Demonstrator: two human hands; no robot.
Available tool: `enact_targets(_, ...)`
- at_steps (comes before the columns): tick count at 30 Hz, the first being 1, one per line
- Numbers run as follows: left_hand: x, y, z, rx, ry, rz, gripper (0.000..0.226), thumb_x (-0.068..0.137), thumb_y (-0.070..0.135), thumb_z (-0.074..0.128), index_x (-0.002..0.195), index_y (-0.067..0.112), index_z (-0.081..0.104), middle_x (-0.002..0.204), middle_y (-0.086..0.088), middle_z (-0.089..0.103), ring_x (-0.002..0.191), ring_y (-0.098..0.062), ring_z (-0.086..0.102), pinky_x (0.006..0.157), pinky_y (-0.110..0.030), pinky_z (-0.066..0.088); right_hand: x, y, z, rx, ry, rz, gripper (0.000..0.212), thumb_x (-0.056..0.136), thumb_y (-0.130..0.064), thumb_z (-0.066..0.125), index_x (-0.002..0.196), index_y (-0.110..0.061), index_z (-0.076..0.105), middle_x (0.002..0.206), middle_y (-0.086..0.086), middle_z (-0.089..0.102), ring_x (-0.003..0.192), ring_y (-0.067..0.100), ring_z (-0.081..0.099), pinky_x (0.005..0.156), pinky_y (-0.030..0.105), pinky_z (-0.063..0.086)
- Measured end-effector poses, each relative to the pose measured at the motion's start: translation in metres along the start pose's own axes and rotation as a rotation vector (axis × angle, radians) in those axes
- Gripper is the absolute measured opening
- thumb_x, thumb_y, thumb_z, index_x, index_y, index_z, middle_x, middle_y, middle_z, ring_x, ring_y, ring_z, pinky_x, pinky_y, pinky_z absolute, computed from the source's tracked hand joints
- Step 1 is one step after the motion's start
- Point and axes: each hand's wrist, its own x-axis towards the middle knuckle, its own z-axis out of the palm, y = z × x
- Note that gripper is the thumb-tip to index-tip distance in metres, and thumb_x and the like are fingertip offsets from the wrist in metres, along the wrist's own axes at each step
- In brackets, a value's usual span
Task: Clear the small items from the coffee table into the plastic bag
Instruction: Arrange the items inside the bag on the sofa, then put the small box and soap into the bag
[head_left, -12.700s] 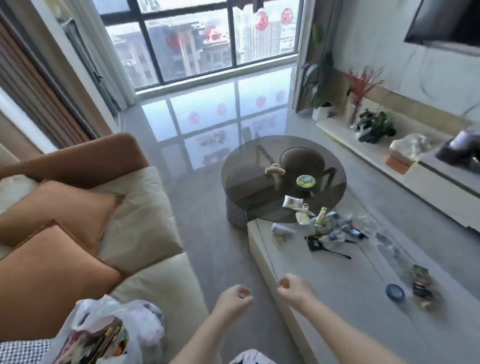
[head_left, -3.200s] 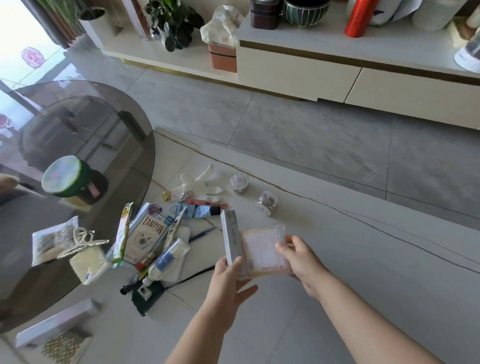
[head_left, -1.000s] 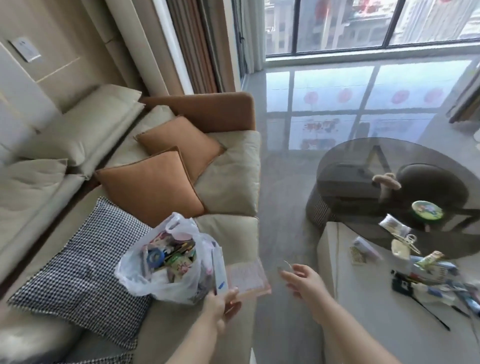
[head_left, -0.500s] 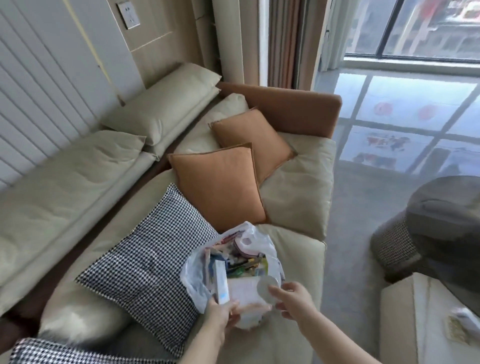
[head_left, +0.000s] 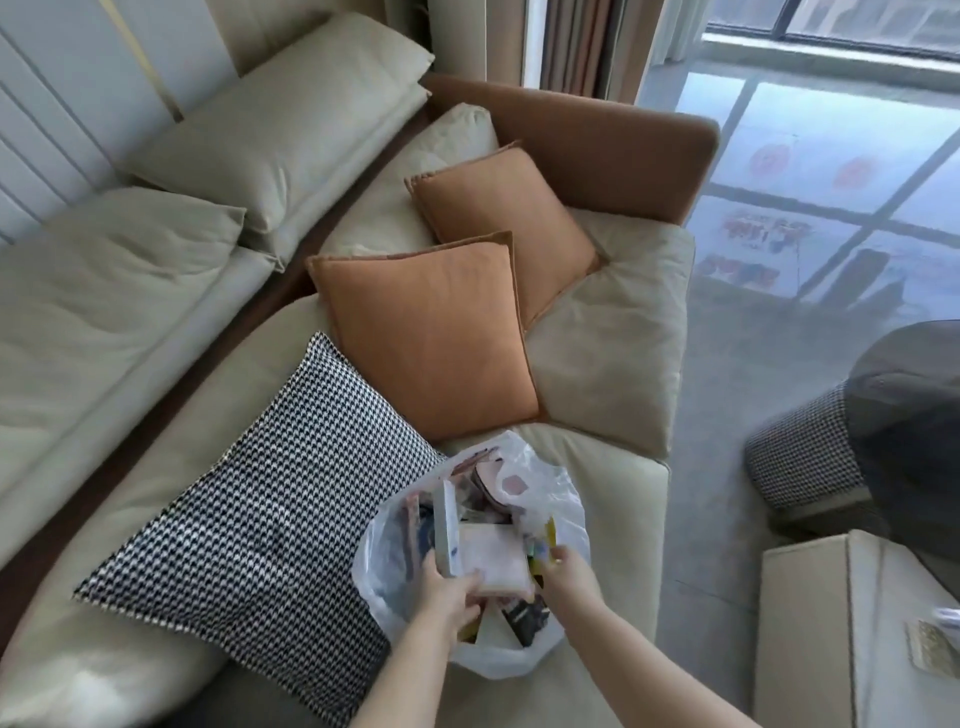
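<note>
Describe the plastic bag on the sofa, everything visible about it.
The plastic bag is thin, translucent white film, crumpled, with a loop handle flopped at its far rim. It sits mouth-up on the sofa seat, against the checked cushion, stuffed with mixed packets. The left hand holds a slim box and a pinkish flat pack in its mouth; the right hand reaches in beside them.

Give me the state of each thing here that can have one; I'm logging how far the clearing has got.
plastic bag: open, standing on the sofa seat, partly filled
slim white box: upright in the bag mouth, gripped
flat pink packet: over the bag mouth, gripped
left hand: grips box and packet
right hand: fingers curled at the bag's rim; grip unclear
</note>
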Motion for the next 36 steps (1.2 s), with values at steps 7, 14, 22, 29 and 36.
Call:
enact_targets(7,-0.017,-0.007,-0.017,0.292,0.123,0.077,0.077,0.082,0.007,0.069,0.146,0.02,0.028,0.14,-0.011,0.046,0.111,-0.029,0.058,0.097,-0.048,0.049,-0.016,0.012,-0.02,-0.088,-0.066,0.018,0.034,0.09,-0.014,0.048,0.122,-0.009,0.057,0.097,0.005,0.061,0.083,0.018,0.057,0.063,0.023,0.042)
enact_targets(14,-0.08,0.0,0.017,0.512,-0.012,0.146,0.043,0.088,0.011,0.059,0.13,0.013,0.05,0.1,-0.007,0.064,0.075,-0.015,0.058,0.066,-0.026,0.047,-0.054,0.019,-0.064,-0.166,-0.063,-0.04,0.032,0.084,-0.011,0.054,0.109,0.006,0.062,0.085,0.012,0.061,0.073,0.017,0.051,0.066,0.023,0.037)
enact_targets(22,-0.134,-0.022,0.091,0.923,-0.202,0.338,0.035,0.088,0.026,0.058,0.121,0.015,0.057,0.111,-0.004,0.063,0.106,-0.023,0.061,0.09,-0.028,0.048,-0.086,0.05,-0.138,-0.255,0.067,-0.121,0.031,0.087,-0.013,0.054,0.11,0.005,0.065,0.109,0.019,0.068,0.099,0.03,0.064,0.081,0.032,0.049)
enact_targets(29,-0.161,-0.048,0.173,1.255,-0.31,0.477,0.034,0.09,0.027,0.053,0.121,0.017,0.059,0.122,0.001,0.064,0.113,-0.013,0.058,0.09,-0.017,0.041,-0.094,0.125,-0.219,-0.204,0.165,-0.114,0.024,0.088,-0.027,0.052,0.105,-0.016,0.066,0.114,0.004,0.066,0.11,0.022,0.059,0.086,0.027,0.046)
enact_targets(36,-0.192,-0.099,0.286,1.448,-0.432,0.555,0.032,0.09,0.028,0.054,0.121,0.018,0.06,0.119,0.002,0.066,0.11,-0.011,0.06,0.076,-0.014,0.037,-0.092,0.23,-0.309,-0.061,0.236,-0.064,0.02,0.088,-0.026,0.057,0.104,-0.018,0.066,0.109,0.002,0.068,0.105,0.019,0.061,0.087,0.026,0.046)
